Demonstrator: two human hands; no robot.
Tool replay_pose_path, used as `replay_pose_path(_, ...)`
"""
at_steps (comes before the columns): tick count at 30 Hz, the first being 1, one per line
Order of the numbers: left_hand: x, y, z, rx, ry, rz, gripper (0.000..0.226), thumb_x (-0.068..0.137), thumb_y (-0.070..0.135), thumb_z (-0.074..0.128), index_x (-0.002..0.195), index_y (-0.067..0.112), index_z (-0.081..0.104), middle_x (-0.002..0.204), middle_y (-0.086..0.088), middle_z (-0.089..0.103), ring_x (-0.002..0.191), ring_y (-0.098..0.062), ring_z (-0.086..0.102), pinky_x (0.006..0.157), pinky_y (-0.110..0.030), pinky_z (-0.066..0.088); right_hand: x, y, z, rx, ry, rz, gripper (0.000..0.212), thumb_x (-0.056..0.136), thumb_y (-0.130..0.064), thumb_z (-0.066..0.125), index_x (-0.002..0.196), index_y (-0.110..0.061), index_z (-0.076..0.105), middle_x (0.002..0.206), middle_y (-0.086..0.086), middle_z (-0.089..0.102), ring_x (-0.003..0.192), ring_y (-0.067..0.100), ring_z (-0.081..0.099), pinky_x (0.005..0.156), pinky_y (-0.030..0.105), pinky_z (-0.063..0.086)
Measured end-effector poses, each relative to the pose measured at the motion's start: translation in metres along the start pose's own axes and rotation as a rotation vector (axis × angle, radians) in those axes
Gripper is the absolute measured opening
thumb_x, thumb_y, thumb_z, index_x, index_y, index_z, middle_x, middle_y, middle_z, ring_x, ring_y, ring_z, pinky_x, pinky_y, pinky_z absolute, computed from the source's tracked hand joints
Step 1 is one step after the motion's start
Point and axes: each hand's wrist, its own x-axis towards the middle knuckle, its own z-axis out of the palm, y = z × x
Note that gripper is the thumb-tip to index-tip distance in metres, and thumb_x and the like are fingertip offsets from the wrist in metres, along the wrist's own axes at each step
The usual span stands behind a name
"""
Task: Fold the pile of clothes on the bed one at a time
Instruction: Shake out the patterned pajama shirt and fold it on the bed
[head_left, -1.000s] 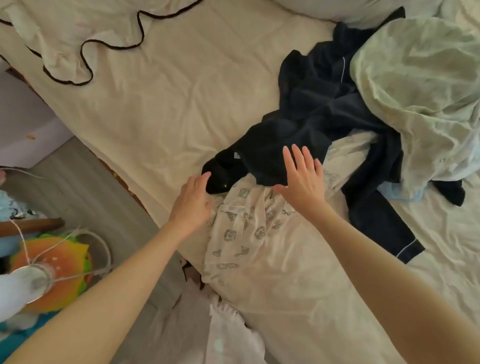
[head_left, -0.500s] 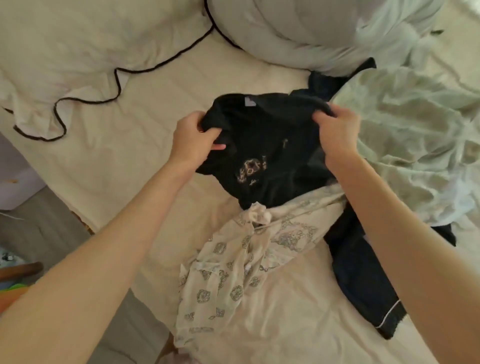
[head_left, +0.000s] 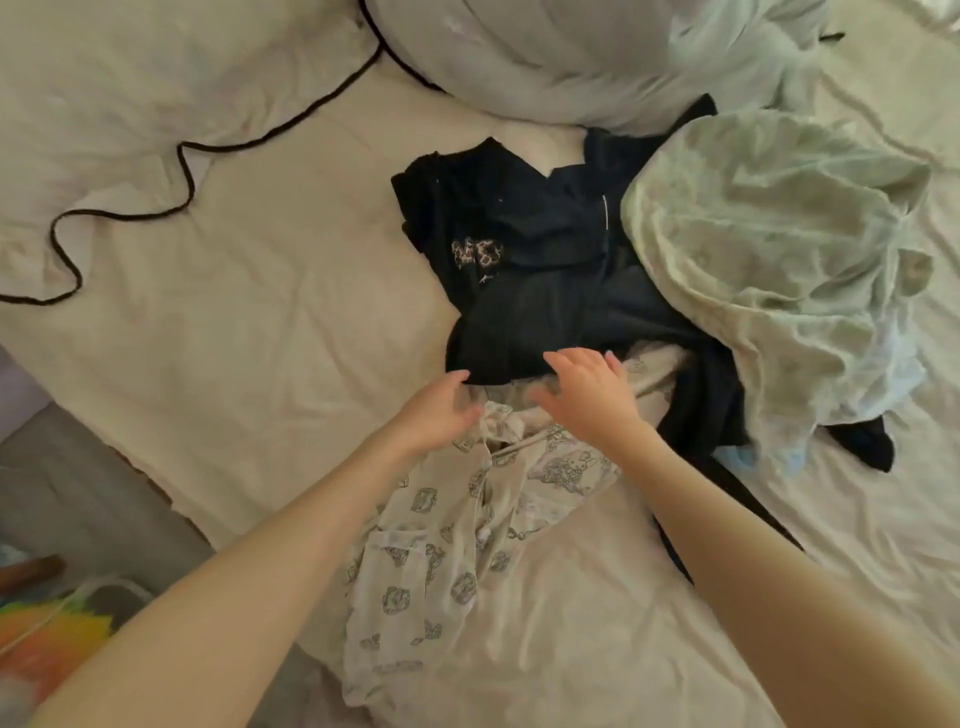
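A black garment with a pale print (head_left: 498, 260) lies spread over the pile on the cream bed sheet (head_left: 260, 332). Below it a white garment with grey prints (head_left: 447, 561) trails toward the bed's near edge. A navy piece with white piping (head_left: 613, 301) sits under a pale green garment (head_left: 769, 270) at the right. My left hand (head_left: 439, 410) and my right hand (head_left: 587, 392) hover over the lower hem of the black garment, fingers loosely spread. Neither hand holds anything.
A pillow with black piping (head_left: 130, 130) lies at the upper left and a grey-white duvet (head_left: 545, 57) at the top. The floor (head_left: 78, 493) shows at the lower left with a colourful object (head_left: 47, 639). Bare sheet spreads left of the pile.
Both hands held the black garment up by its top edge; it now lies on the pile, released, and the hands have dropped to its lower hem.
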Motion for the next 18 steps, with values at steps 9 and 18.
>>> replay_pose_path(9, -0.044, -0.028, 0.062, 0.029, -0.014, 0.146, 0.009, 0.091, 0.02, 0.057, 0.084, 0.014, 0.059, 0.076, 0.006, 0.058, 0.067, -0.012, 0.053, 0.054, -0.015, 0.034, -0.091, 0.009, 0.044, 0.216, 0.192, 0.074, 0.012, 0.089, -0.01, 0.062, 0.091, -0.005, 0.073, 0.08, 0.008, 0.063, 0.079, 0.027, 0.056, 0.077, 0.032, 0.033)
replay_pose_path(18, -0.13, -0.04, 0.034, -0.267, 0.056, 0.136, 0.003, 0.085, 0.021, 0.066, 0.086, 0.019, 0.063, 0.108, 0.01, 0.052, 0.101, -0.009, 0.056, 0.093, -0.027, 0.047, -0.138, -0.046, 0.001, 0.479, 0.378, 0.054, 0.014, 0.082, -0.002, 0.067, 0.092, -0.007, 0.074, 0.081, 0.004, 0.064, 0.081, 0.025, 0.057, 0.079, 0.022, 0.023)
